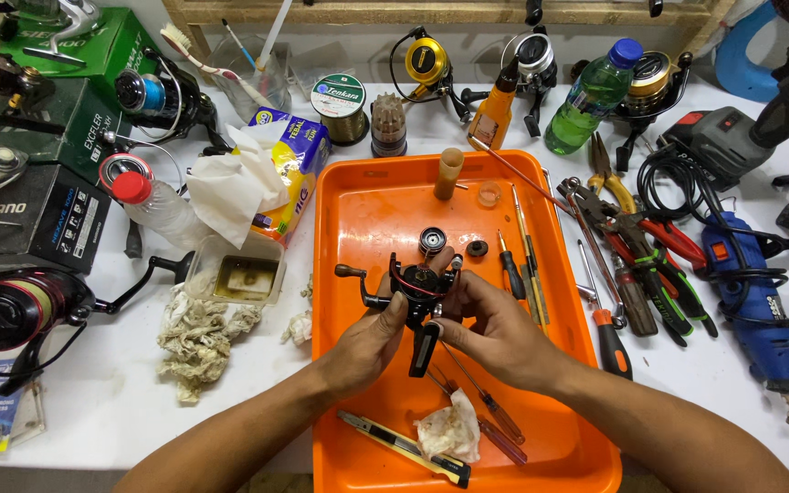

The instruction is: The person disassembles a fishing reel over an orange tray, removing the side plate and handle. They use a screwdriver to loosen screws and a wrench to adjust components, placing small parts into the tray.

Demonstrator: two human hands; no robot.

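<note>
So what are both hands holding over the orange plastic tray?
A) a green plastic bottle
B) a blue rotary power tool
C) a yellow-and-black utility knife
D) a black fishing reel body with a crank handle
D: the left hand and right hand grip the black fishing reel body above the orange plastic tray.

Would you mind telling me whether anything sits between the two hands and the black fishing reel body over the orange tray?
Nothing visible: the left hand and right hand both grip the black fishing reel body directly, above the orange plastic tray.
</note>
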